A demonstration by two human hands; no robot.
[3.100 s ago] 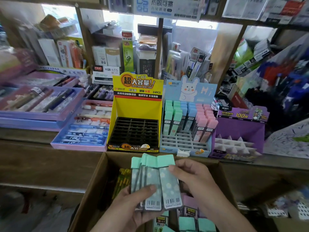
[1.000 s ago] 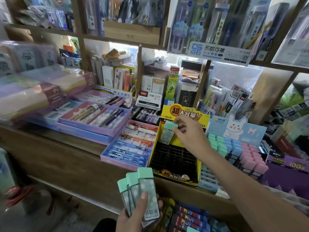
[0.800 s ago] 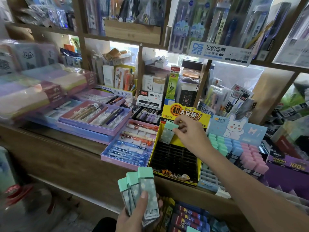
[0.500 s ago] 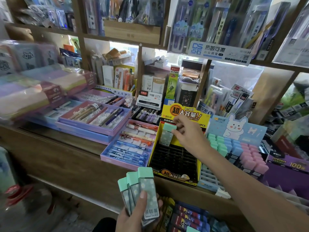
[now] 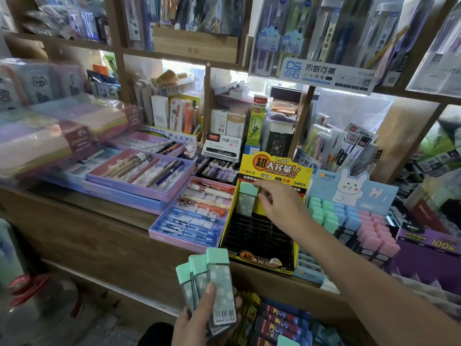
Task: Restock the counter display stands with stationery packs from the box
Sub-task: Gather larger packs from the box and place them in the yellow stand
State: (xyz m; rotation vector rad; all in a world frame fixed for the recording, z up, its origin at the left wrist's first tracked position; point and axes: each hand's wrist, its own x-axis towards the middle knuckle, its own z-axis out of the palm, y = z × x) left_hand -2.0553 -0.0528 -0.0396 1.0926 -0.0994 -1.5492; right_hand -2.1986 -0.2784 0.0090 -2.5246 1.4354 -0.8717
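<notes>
My right hand (image 5: pixel 279 204) pinches a mint-capped stationery pack (image 5: pixel 247 201) by its cap; the pack stands upright in the back left slot of the yellow display stand (image 5: pixel 262 260), whose black grid is otherwise bare. My left hand (image 5: pixel 199 320) holds a fanned stack of mint packs (image 5: pixel 214 283) low in front of the counter. Below it lies the box (image 5: pixel 282 323), with more packs showing inside. To the right, the blue rabbit stand (image 5: pixel 349 216) carries rows of mint, blue and pink packs.
Purple pen trays (image 5: pixel 139 178) and a blue pen tray (image 5: pixel 189 221) sit left of the yellow stand on the wooden counter (image 5: pixel 99 221). A purple stand (image 5: pixel 429 255) is at far right. Crowded shelves of stationery rise behind.
My right hand has lowered the single mint pack down into the yellow stand's back left slot. The left hand and its stack have stayed in place.
</notes>
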